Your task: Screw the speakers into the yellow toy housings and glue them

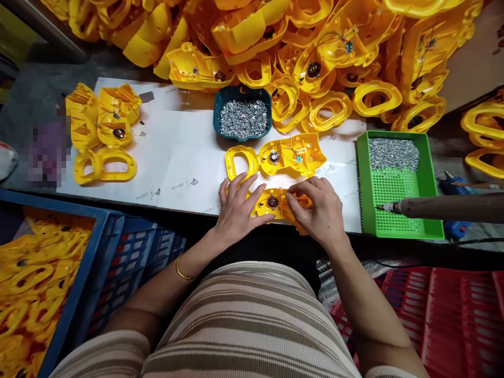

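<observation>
A yellow plastic housing half (281,202) with a small round speaker (272,201) lies at the table's near edge between my hands. My left hand (238,207) rests over its left end, fingers spread. At the right end, my right hand (321,210) is closed, thumb and index finger pinched together; whatever is between the fingertips is too small to make out. Just beyond lies a second yellow housing half (291,155), open side up, with a speaker, thin wires and a small circuit board (299,158). Its oval handle loop points left.
A dark green tub (243,137) of small screws stands behind the housings. On the right is a green basket (401,228) with metal pins, an electric screwdriver (433,207) over it. Yellow housings (252,26) are heaped at the back; more (102,131) sit left. A blue crate (88,247) stands lower left.
</observation>
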`<state>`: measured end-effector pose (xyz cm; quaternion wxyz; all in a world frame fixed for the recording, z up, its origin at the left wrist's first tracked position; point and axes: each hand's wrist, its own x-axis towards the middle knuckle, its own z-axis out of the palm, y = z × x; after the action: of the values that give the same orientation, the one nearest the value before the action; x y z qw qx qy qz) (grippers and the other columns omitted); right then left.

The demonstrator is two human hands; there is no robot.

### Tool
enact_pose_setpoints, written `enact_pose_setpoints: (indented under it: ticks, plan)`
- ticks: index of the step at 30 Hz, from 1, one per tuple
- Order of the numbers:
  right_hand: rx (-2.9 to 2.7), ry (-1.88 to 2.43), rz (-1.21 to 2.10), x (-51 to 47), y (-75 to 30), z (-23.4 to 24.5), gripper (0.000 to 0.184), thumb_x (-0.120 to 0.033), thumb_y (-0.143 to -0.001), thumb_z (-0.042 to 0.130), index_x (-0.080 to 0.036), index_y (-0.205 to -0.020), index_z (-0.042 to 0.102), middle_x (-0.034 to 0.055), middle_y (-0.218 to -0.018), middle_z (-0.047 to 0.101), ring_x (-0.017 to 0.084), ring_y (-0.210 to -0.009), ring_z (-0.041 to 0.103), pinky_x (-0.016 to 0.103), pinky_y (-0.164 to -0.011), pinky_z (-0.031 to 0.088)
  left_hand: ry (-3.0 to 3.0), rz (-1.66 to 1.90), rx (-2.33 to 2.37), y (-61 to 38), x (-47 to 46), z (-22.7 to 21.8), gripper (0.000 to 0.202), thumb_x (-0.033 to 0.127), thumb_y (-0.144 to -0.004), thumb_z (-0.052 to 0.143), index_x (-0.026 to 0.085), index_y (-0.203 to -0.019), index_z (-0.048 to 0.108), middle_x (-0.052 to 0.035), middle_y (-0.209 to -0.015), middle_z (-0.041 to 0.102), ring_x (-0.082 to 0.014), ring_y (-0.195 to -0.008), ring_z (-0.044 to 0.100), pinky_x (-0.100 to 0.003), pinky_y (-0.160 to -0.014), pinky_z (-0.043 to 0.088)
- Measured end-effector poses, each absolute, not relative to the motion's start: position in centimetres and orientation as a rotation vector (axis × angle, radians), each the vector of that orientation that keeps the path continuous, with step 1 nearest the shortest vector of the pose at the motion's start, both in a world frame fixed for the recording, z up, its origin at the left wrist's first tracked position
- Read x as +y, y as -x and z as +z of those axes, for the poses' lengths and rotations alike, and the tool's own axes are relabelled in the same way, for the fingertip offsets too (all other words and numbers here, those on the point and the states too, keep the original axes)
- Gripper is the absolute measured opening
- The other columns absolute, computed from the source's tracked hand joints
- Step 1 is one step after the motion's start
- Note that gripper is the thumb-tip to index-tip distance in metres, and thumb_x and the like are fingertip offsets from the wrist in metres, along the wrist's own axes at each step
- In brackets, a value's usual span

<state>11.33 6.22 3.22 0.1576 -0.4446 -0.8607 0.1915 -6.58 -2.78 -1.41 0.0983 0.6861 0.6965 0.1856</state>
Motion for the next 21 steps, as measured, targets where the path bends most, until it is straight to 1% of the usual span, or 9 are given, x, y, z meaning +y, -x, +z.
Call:
enact_pose_setpoints:
  ticks: [5, 8, 10, 13, 15, 17, 19, 21]
  plan:
    - [-2.378, 1.213, 0.491, 5.0, -12.4, 4.1, 0.017, -0.032, -0.093, 0.054, -0.021, -0.086, 0.065, 0.0056, -0.083, 0.062, 0.021, -0.083, 0.055, 0.034, -0.073, 0.042, -2.022, 0.612, 2.083, 6.1, -3.0, -1.0, 0.057, 0.058, -0.086, 0.061, 0.027, -0.134, 0.057, -0.0095, -0.149, 0.046, -0.0327, -0.142, 0.031, -0.057, -0.117, 0.018]
    - [-2.336, 1.153, 0.511, 4.6, -12.7, 3.8, 0.014, -0.031, -0.093, 0.055, -0.022, -0.086, 0.063, 0.0047, -0.082, 0.063, 0.021, -0.082, 0.055, 0.035, -0.076, 0.043, -2.044, 0.701, 2.041, 5.0, -2.5, -1.0, 0.042, 0.055, -0.09, 0.056, 0.033, -0.126, 0.064, -0.0047, -0.149, 0.047, -0.031, -0.142, 0.032, -0.058, -0.116, 0.016]
    - [-2.307, 1.111, 0.547, 4.5, -12.9, 3.2, 0.012, -0.029, -0.093, 0.057, -0.022, -0.086, 0.063, 0.0041, -0.081, 0.063, 0.021, -0.081, 0.055, 0.035, -0.076, 0.044, -2.053, 0.768, 2.001, 4.0, -1.8, -0.9, 0.032, 0.049, -0.093, 0.055, 0.035, -0.119, 0.068, -0.0023, -0.147, 0.049, -0.0298, -0.14, 0.034, -0.058, -0.116, 0.017]
    - [-2.258, 1.086, 0.562, 4.4, -13.4, 2.5, 0.01, -0.029, -0.093, 0.059, -0.021, -0.089, 0.064, 0.0046, -0.082, 0.063, 0.021, -0.082, 0.055, 0.035, -0.075, 0.045, -2.061, 0.888, 1.954, 2.8, -0.7, -0.5, 0.022, 0.039, -0.094, 0.056, 0.033, -0.107, 0.073, -0.0013, -0.141, 0.055, -0.0275, -0.137, 0.038, -0.055, -0.116, 0.021]
    - [-2.231, 1.108, 0.568, 4.4, -13.8, 2.6, 0.011, -0.029, -0.093, 0.059, -0.021, -0.092, 0.066, 0.0052, -0.083, 0.064, 0.022, -0.083, 0.057, 0.036, -0.077, 0.046, -2.084, 0.922, 1.929, 2.5, -0.1, 0.0, 0.02, 0.036, -0.094, 0.056, 0.032, -0.098, 0.075, -0.0014, -0.139, 0.057, -0.0271, -0.136, 0.039, -0.055, -0.116, 0.021]
    - [-2.192, 1.129, 0.57, 4.3, -14.0, 3.1, 0.014, -0.03, -0.093, 0.057, -0.022, -0.099, 0.067, 0.0056, -0.086, 0.066, 0.022, -0.083, 0.058, 0.037, -0.077, 0.047, -2.122, 0.889, 1.899, 2.5, 0.3, 0.6, 0.019, 0.036, -0.094, 0.057, 0.031, -0.092, 0.075, -0.0019, -0.139, 0.057, -0.0283, -0.137, 0.038, -0.057, -0.116, 0.018]
    - [-2.165, 1.118, 0.585, 4.2, -14.2, 3.6, 0.02, -0.032, -0.093, 0.058, -0.023, -0.108, 0.068, 0.0057, -0.09, 0.068, 0.021, -0.083, 0.06, 0.037, -0.077, 0.049, -2.174, 0.81, 1.85, 2.6, 0.6, 1.0, 0.017, 0.035, -0.092, 0.059, 0.03, -0.092, 0.075, -0.0025, -0.142, 0.054, -0.0301, -0.139, 0.035, -0.06, -0.117, 0.013]
    - [-2.176, 1.085, 0.616, 4.3, -14.2, 3.8, 0.021, -0.034, -0.091, 0.062, -0.024, -0.109, 0.069, 0.0053, -0.091, 0.07, 0.021, -0.084, 0.062, 0.037, -0.077, 0.05, -2.22, 0.738, 1.8, 2.8, 0.9, 1.3, 0.014, 0.031, -0.09, 0.061, 0.029, -0.092, 0.075, -0.0028, -0.144, 0.052, -0.0312, -0.141, 0.032, -0.062, -0.117, 0.01]
